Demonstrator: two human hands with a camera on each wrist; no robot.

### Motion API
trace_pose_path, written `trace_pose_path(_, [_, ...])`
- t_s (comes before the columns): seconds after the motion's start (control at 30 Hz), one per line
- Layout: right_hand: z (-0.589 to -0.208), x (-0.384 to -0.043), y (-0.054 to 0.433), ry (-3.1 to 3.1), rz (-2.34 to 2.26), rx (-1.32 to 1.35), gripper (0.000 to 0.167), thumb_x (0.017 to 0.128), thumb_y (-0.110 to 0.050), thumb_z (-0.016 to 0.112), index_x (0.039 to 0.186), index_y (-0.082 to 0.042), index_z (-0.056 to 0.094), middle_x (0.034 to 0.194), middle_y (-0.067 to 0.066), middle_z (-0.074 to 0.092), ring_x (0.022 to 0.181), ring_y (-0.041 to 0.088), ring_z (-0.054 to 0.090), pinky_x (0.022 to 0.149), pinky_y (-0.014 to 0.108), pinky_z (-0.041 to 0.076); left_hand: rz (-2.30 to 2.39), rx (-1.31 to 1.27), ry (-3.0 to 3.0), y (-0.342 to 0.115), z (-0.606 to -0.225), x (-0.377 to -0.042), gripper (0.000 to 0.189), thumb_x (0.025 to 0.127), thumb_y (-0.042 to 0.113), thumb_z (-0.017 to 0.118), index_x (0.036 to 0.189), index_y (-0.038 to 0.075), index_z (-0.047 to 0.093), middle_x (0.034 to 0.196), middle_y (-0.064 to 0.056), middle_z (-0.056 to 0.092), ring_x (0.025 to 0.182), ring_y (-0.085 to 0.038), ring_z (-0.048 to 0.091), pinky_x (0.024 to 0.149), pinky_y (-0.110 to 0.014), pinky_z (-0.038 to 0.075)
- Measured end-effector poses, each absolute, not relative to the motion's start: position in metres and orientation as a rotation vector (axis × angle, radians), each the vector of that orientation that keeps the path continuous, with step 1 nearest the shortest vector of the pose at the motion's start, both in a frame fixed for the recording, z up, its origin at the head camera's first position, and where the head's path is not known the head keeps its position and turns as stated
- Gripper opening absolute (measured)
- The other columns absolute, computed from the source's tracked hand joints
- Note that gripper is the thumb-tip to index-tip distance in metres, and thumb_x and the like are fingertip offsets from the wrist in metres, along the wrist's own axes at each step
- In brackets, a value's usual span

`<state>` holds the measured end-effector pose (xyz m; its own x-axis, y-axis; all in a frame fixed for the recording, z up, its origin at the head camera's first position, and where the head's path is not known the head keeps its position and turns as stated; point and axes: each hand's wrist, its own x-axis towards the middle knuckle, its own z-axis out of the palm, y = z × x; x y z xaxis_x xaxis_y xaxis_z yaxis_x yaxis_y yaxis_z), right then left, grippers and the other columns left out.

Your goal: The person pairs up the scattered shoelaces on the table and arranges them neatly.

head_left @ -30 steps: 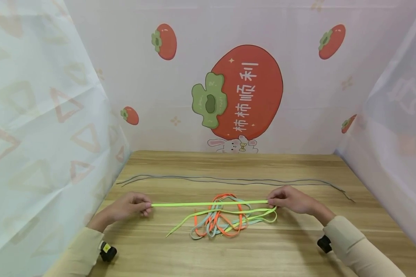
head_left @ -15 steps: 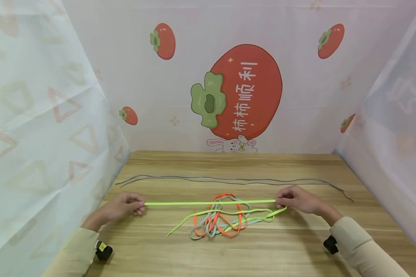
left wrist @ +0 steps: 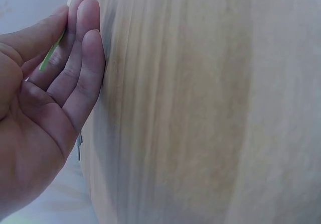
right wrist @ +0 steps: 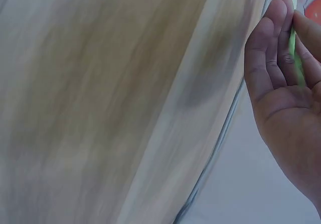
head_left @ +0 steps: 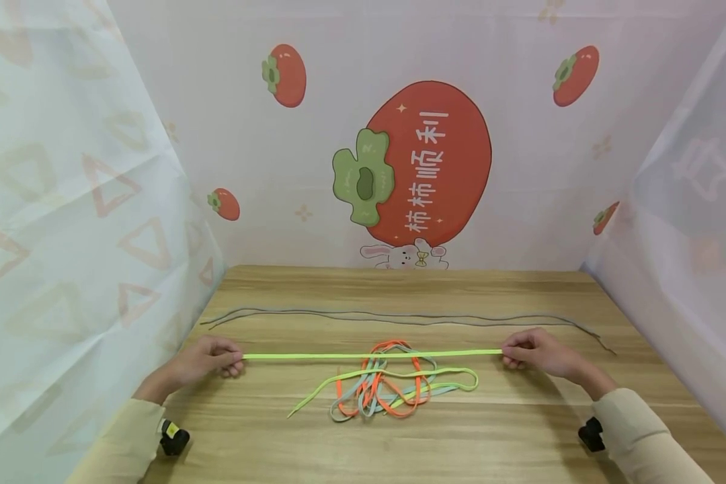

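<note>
A neon yellow-green flat shoelace (head_left: 302,356) is stretched straight between my two hands. My left hand (head_left: 214,356) pinches one end between thumb and forefinger; a short bit of the lace (left wrist: 52,53) pokes into the palm. At the other end, my right hand (head_left: 538,352) pinches it the same way, with a short tail of the lace (right wrist: 292,44) inside the fingers. Below the taut lace lies a loose tangle: an orange shoelace (head_left: 339,390), a light blue shoelace (head_left: 353,389) and a second yellow-green shoelace (head_left: 323,385) curving out to the left.
Two thin grey-blue laces (head_left: 278,310) run side by side across the back of the wooden table (head_left: 351,457). White printed sheets enclose the table; the back sheet (head_left: 502,235) shows red persimmons. A small black camera (head_left: 174,440) sits at each wrist.
Both hands have moved apart, the left leftward and the right rightward, lengthening the taut stretch of lace. The tail that trailed from the right hand to the tangle has slid out of it.
</note>
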<state>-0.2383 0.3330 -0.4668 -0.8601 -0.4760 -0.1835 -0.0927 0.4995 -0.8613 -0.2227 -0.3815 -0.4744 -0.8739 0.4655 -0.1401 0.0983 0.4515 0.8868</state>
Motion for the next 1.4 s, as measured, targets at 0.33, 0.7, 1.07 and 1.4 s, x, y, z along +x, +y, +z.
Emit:
trace_pose_path(0.33, [-0.461, -0.232, 0.361, 2.381, -1.333, -0.462, 0.032, 0.111, -0.018, 0.056, 0.12, 0.012, 0.066, 0.104, 0.013, 0.073, 0.089, 0.011, 0.068, 0.08, 0.028, 0.061, 1.406, 0.423, 2.344, -0.385, -0.473, -0.225, 0.03, 0.108, 0.013, 0.06, 0.114, -0.015, 0.069, 0.101, -0.02, 0.077, 0.087, -0.011, 0.075, 0.078, -0.027, 0.063])
trace_pose_path(0.7, [-0.467, -0.234, 0.374, 2.46, -1.292, -0.459, 0.031, 0.111, -0.017, 0.057, 0.119, 0.011, 0.068, 0.104, 0.012, 0.074, 0.089, 0.01, 0.069, 0.078, 0.028, 0.061, 1.412, 0.453, 2.34, -0.39, -0.477, -0.23, 0.03, 0.108, 0.012, 0.059, 0.119, -0.016, 0.067, 0.104, -0.024, 0.076, 0.088, -0.013, 0.076, 0.077, -0.028, 0.064])
trace_pose_path(1.07, [-0.46, -0.249, 0.364, 2.577, -1.196, -0.34, 0.026, 0.109, -0.016, 0.06, 0.113, 0.008, 0.07, 0.099, 0.012, 0.074, 0.085, 0.009, 0.068, 0.075, 0.026, 0.06, 1.351, 0.393, 2.441, -0.385, -0.475, -0.247, 0.03, 0.109, 0.014, 0.06, 0.116, -0.013, 0.069, 0.101, -0.017, 0.078, 0.086, -0.013, 0.075, 0.076, -0.026, 0.063])
trace_pose_path(1.4, [-0.464, -0.269, 0.354, 2.672, -1.104, -0.257, 0.024, 0.109, -0.013, 0.06, 0.105, 0.006, 0.072, 0.09, 0.008, 0.073, 0.079, 0.013, 0.064, 0.068, 0.025, 0.055, 1.339, 0.311, 2.521, -0.377, -0.474, -0.268, 0.027, 0.108, 0.01, 0.06, 0.116, -0.014, 0.07, 0.098, -0.017, 0.079, 0.083, -0.012, 0.074, 0.073, -0.026, 0.062])
